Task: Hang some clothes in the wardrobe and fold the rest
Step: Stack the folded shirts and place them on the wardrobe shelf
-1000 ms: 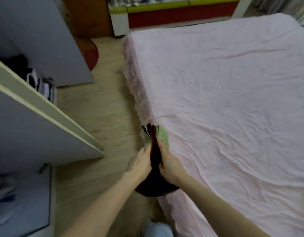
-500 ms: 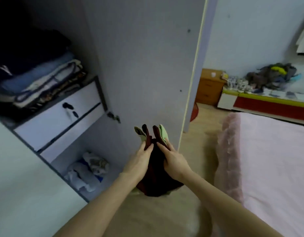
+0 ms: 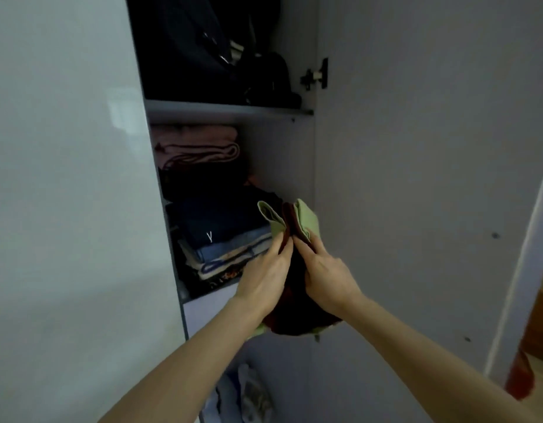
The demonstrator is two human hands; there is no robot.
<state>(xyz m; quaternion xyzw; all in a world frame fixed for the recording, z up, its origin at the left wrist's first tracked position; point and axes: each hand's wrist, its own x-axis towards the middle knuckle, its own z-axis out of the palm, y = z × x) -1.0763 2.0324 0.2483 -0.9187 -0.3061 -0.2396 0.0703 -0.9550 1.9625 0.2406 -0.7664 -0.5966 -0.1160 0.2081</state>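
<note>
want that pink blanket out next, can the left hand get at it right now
Probably not yet: the pink blanket lies unblocked atop the stack, but the left hand grips the folded clothes together with the right hand.

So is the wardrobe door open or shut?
Open: the door stands swung aside, and the shelf and stacked clothes inside show.

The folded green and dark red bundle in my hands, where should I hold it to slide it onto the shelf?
Keep gripping the folded bundle by its two long sides, left hand and right hand flanking it behind the loose green ends, so that narrow end goes in first beside the stack.
</note>
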